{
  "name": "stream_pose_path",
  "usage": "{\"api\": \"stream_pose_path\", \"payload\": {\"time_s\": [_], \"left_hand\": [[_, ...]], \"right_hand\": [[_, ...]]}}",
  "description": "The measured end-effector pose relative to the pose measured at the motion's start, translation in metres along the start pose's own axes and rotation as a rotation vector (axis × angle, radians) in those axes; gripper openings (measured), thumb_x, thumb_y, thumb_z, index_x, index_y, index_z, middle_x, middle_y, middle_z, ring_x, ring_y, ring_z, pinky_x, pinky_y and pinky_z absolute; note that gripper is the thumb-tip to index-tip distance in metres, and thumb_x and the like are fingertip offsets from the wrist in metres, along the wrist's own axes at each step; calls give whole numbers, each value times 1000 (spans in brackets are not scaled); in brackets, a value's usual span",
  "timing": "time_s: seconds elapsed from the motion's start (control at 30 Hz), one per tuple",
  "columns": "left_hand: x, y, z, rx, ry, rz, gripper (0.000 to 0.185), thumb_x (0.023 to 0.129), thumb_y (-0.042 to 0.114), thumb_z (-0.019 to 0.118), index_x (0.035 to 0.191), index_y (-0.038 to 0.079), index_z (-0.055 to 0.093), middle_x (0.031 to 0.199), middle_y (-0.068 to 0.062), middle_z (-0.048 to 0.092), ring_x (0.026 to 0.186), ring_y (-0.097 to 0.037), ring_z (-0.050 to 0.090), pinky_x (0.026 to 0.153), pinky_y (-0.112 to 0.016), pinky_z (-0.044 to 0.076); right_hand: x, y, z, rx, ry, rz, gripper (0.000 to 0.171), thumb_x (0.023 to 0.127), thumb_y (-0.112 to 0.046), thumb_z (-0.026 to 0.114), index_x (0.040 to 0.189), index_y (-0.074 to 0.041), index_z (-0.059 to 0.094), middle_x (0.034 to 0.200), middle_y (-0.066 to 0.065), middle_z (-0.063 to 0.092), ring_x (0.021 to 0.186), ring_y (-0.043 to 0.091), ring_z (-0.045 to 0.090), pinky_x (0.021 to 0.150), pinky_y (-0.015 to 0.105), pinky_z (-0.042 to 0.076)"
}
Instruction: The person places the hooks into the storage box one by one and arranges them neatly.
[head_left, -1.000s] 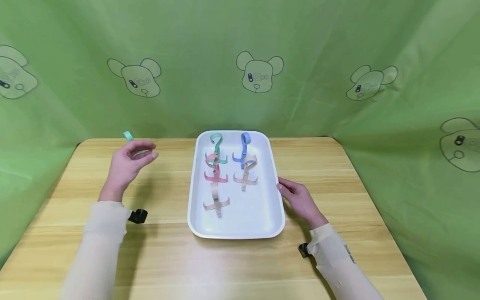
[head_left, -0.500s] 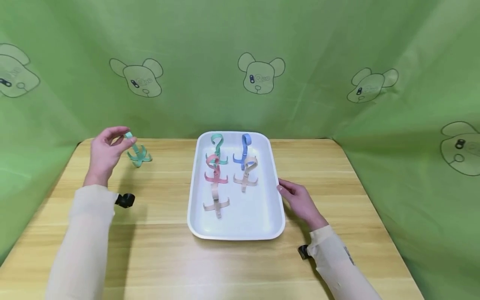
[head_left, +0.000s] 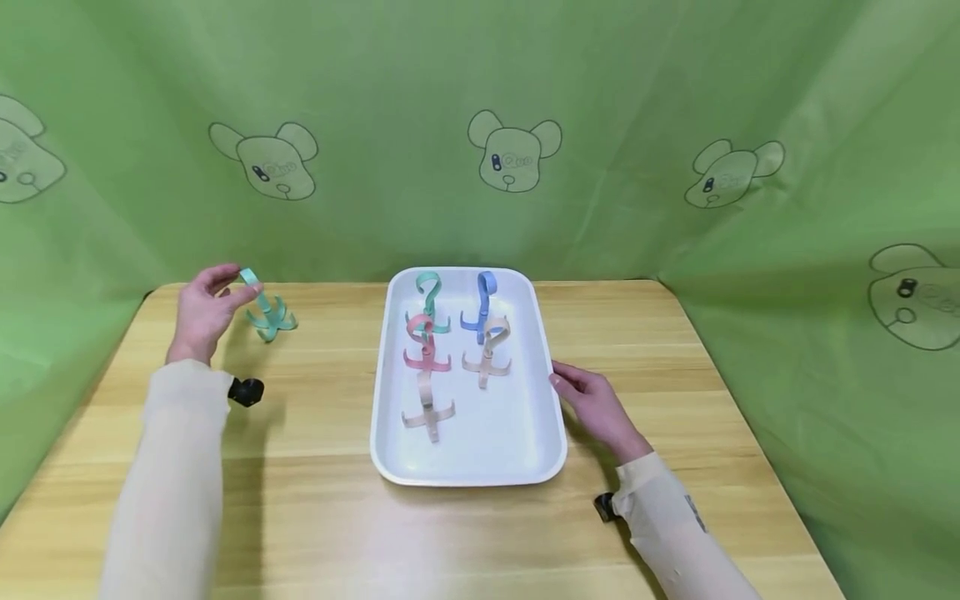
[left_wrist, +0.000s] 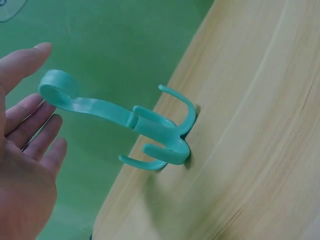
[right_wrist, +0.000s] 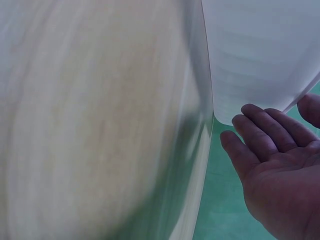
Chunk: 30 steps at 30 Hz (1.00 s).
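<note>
Lowered onto the table (head_left: 315, 467), teal four-pronged hook (head_left: 267, 316) stands tilted.

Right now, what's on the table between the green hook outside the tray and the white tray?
Nothing: in the head view only bare wooden table lies between the green hook and the white tray.

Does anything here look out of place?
One teal plastic hook stands alone on the wooden table by the left hand, while five similar hooks lie in the white tray. Nothing looks spilled or broken.
</note>
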<state>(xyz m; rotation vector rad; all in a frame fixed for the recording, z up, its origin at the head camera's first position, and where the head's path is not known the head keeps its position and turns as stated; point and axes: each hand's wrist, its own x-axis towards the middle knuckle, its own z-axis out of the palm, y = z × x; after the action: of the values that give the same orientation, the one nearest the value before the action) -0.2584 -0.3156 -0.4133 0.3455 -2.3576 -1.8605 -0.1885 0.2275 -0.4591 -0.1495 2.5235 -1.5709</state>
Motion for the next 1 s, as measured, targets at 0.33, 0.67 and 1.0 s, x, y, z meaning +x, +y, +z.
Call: {"api": "stream_pose_path", "payload": {"time_s": [0.33,0.67,1.0], "left_hand": [[7,-5,3,27,-30,-18,80,90,29,73,151,1,28,147,-16,40,131,-25,41,110,-34,36],[2,-5,2,26,25,-20,65,91,24,73,142,0,41,120,0,51,103,-7,52,98,-26,47],[-5,-10,-7,33,31,-7,61,90,24,74,138,1,44,119,-2,52,101,-8,53,86,-13,49]], "right_hand": [[0,5,0,22,16,-33,48,102,-29,55,138,2,51,136,21,54,124,34,52,104,46,42],[0,6,1,23,8,-36,46,103,-25,53,139,4,50,137,22,53,125,35,51,105,46,42],[1,6,1,5,3,-29,46,104,-24,53,139,6,49,137,23,52,126,37,49,105,47,41]]}}
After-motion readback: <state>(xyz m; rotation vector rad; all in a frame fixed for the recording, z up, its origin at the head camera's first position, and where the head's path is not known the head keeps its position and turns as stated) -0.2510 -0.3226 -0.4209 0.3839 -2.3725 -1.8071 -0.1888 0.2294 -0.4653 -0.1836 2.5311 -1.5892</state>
